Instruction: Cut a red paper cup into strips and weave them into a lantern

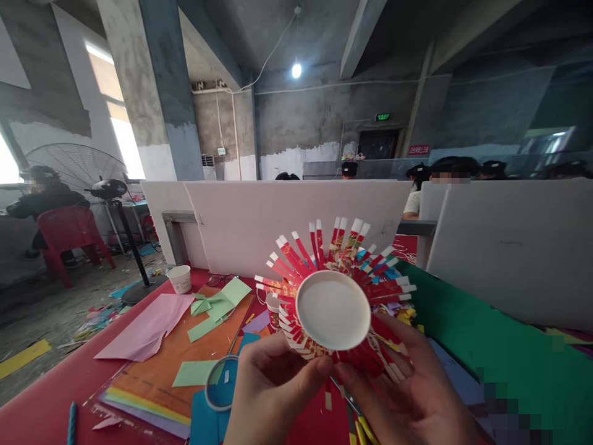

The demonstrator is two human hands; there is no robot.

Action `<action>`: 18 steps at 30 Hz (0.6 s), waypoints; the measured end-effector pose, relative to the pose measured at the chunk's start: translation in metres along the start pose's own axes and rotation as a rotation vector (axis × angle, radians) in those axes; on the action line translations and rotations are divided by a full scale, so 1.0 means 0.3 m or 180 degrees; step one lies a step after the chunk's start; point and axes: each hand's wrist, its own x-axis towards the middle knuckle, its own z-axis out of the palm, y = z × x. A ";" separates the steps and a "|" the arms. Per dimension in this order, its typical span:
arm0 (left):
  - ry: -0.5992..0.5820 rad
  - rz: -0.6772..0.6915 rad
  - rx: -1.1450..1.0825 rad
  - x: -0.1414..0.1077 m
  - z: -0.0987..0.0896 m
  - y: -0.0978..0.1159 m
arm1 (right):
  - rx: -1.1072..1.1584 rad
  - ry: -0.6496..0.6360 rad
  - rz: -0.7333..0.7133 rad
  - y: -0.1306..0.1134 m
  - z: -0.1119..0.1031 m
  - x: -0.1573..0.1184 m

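Between left fingers (309,379) and right fingers (357,384), a red fringed paper cup (332,310).

One left hand (282,380) and one right hand (407,392). Three paper cups: one fringed cup (333,312), one white cup (179,280), one partly hidden cup (273,314). One tape roll (207,385), one pair of scissors (365,429), one pair of eyeglasses (223,279), one standing fan (109,188).

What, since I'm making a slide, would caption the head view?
Left hand and right hand hold a paper cup, red strips splayed, above a red table.
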 end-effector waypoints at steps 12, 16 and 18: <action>0.0261 0.0139 -0.0219 -0.003 0.007 -0.030 | 0.0018 0.0020 -0.0206 -0.048 0.054 -0.046; 0.0247 -0.0007 -0.0573 -0.010 0.016 -0.029 | -0.0381 0.0158 -0.1043 -0.023 0.041 -0.053; 0.0230 -0.0063 -0.0684 -0.014 0.020 -0.025 | -0.0622 0.0100 -0.1456 -0.014 0.032 -0.048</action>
